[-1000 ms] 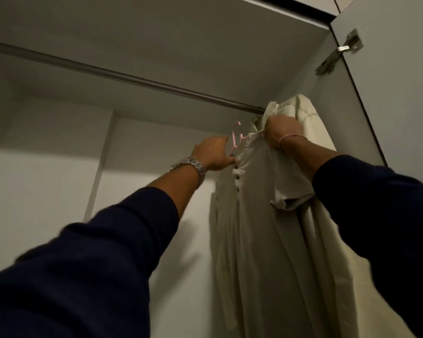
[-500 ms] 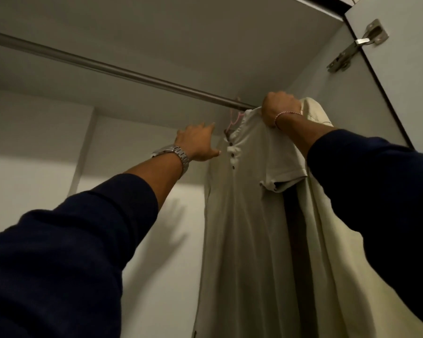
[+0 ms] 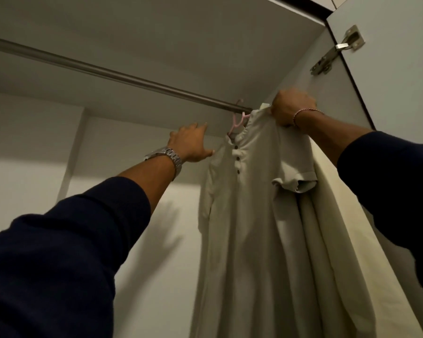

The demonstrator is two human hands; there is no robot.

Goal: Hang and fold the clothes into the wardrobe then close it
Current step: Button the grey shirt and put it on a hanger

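Cream buttoned garment (image 3: 249, 215) hangs from a pink hanger (image 3: 237, 121), apparently hooked over the wardrobe rail (image 3: 108, 73).

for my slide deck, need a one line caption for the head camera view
Right hand grips a cream dress on a pink hanger at the wardrobe rail; open left hand beside it.

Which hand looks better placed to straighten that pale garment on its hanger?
Probably the left hand: it's open beside the garment, thumb at the shoulder. The right hand grips the garment's top near the rail.

Left hand (image 3: 189, 142) open, right hand (image 3: 292, 107) clenched
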